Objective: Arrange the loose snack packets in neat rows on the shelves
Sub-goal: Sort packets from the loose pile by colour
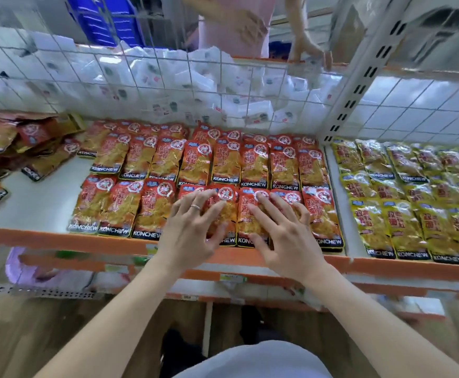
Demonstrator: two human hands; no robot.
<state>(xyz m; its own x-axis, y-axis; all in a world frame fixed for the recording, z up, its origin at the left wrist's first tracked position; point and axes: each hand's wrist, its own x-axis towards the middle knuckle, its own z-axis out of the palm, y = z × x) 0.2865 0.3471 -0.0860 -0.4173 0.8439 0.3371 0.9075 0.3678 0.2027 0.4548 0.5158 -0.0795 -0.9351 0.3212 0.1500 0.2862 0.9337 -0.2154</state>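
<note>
Shelf (40, 203) front edge lined with red packets (152, 214), bare room at left end by loose pile (32, 148). Left hand (193, 227), right hand (285, 236) flat, fingers spread, pressing front-row packets, nothing gripped.

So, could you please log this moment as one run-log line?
left hand open on front-row red packets | right hand open on same row | loose packets heaped at left

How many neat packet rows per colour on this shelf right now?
Red packets: 3 rows
Yellow packets: 3 rows
Dark red packets: 0 rows, one loose pile at the left
Total: 6 rows
</note>
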